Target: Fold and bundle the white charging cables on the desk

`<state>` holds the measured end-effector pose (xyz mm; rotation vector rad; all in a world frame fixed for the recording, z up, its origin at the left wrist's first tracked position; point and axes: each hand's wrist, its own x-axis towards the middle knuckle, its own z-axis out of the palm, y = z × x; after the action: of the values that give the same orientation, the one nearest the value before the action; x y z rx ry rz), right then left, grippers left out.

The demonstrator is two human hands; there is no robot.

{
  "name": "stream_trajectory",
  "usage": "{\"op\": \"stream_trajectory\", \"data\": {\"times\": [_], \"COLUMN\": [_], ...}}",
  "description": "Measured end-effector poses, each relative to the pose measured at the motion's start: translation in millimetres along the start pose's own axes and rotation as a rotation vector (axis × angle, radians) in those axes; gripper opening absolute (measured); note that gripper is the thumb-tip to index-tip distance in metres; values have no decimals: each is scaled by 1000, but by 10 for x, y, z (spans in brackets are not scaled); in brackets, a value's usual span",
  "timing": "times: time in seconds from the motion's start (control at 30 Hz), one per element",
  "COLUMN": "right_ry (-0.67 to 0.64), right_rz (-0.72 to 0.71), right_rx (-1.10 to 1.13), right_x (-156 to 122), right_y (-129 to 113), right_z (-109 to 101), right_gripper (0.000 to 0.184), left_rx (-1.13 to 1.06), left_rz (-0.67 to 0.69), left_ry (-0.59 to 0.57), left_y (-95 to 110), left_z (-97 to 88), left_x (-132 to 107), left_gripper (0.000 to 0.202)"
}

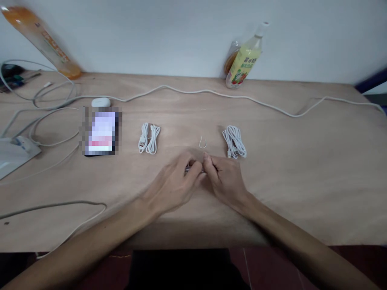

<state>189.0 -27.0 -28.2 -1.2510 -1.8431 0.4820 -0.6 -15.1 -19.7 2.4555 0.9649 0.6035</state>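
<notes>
Close together over the middle of the table, my left hand point(177, 181) and my right hand point(225, 177) nearly touch at the thumbs. The fingers of my left hand are curled around a white cable point(188, 167), of which only a small part shows. My right hand is closed in a pinch at the cable's right side; what lies inside its fingers is hidden. Just beyond the thumbs lies a bent white twist tie point(202, 143). To its right is a coiled white cable point(234, 141); to the left, a bundled white cable point(149, 139) lies in two loops.
A phone point(102, 133) with its screen lit and a white earbud case point(100, 102) lie at left, among loose cords. A long white cord point(187, 92) crosses the table point(302, 161). An orange bottle point(45, 44) and a yellow-labelled bottle point(246, 58) stand by the wall.
</notes>
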Motion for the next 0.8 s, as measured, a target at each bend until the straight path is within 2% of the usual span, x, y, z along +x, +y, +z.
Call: {"op": "stream_trajectory", "data": {"times": [0.13,0.23,0.3,0.4,0.53,0.63,0.7,0.8], "right_ry": [-149,-210,-198,-119,0,27,28,32], "right_rz": [197,230,199,76,-107,-166,-189,-239], "right_rx": [181,253,212,97,-62,-121,-145,-170], "right_x": [37,47,42,24,-4,-18,-17,2], "right_y": [-20,-26,-28,-16,23,39,37,27], "right_z": [-40,-62,-66,-53,-21,-13,-19,-40], "right_gripper": [53,53,53,51,45,42,42,41], "left_rx": [121,130,132,109,0,-127,-282,-565], "left_rz": [28,23,9,-41,-27,1,-42,-185], "left_ry": [-64,-103,-107,-95,4,59,5,-134], "left_y": [-13,-4,-4,-19,-34,-8,24,69], "left_z": [-7,-29,-34,-22,-2,-16,-47,-109], "left_x": [56,83,86,75,53,43,42,51], "left_gripper": [44,46,46,41,37,34,33,38]}}
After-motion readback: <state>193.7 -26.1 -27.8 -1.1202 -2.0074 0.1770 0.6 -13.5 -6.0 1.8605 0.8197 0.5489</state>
